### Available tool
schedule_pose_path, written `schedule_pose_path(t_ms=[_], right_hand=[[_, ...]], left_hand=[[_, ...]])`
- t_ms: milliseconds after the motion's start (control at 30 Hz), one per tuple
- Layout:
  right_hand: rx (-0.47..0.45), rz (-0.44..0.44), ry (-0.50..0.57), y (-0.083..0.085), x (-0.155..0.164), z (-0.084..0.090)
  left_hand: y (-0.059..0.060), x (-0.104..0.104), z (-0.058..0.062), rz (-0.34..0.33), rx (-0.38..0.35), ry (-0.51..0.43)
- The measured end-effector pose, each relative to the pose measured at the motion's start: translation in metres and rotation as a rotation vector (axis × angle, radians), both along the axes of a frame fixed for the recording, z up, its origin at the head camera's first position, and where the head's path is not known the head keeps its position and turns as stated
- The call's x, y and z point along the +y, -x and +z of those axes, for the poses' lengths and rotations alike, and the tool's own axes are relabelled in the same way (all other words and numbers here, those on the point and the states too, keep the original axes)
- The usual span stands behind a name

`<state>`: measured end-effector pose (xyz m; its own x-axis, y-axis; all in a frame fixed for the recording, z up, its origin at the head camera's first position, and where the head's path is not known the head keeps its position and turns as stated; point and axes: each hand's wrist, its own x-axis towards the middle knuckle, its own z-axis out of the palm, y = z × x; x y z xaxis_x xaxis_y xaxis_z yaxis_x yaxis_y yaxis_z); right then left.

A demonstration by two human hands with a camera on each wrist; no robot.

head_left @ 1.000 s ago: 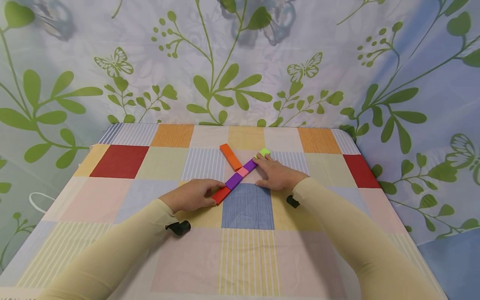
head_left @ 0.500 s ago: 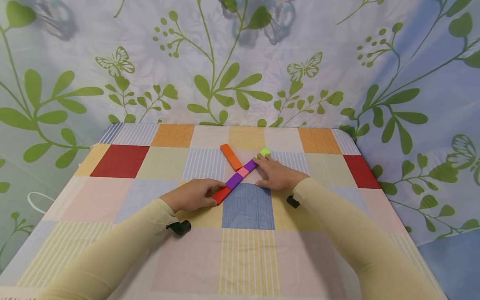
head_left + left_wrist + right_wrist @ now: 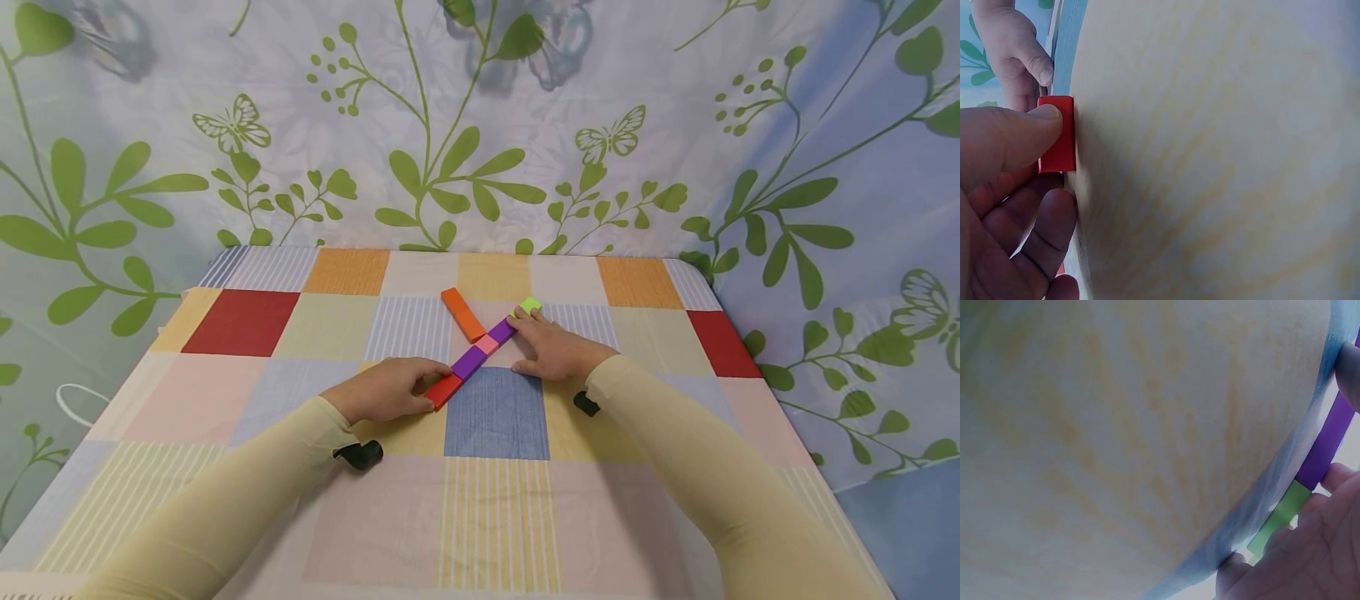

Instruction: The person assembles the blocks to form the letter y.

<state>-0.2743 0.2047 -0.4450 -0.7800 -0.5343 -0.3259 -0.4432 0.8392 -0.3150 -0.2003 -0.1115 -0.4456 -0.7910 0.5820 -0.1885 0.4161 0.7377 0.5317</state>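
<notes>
Matt, smooth blocks [image 3: 471, 361]; woven cloth tablecloth [image 3: 247, 383].

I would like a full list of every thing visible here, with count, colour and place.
Flat rectangular blocks in a diagonal row: five; red, purple, pink, purple, light green; table centre, end to end.
Separate orange rectangular block: one; orange; just left of the row's far half.
Checked patchwork tablecloth: one; many colours; covers the table.
Leaf-and-butterfly curtain: one; white and green; behind the table.
Left hand: one; pinches the red block.
Right hand: one; fingers rest along the row's far end.
</notes>
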Motion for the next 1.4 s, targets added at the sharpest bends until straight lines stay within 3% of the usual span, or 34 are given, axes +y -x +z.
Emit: schedule_pose_path(t_ms=[1000, 1400], right_hand=[[0.015, 0.015, -0.009, 0.003, -0.003, 0.004], [0.100, 0.048, -0.060, -0.001, -0.007, 0.011]], left_hand=[[0.001, -0.001, 0.005, 0.016, -0.002, 0.037], [0.003, 0.002, 0.004, 0.019, -0.036, 0.006]])
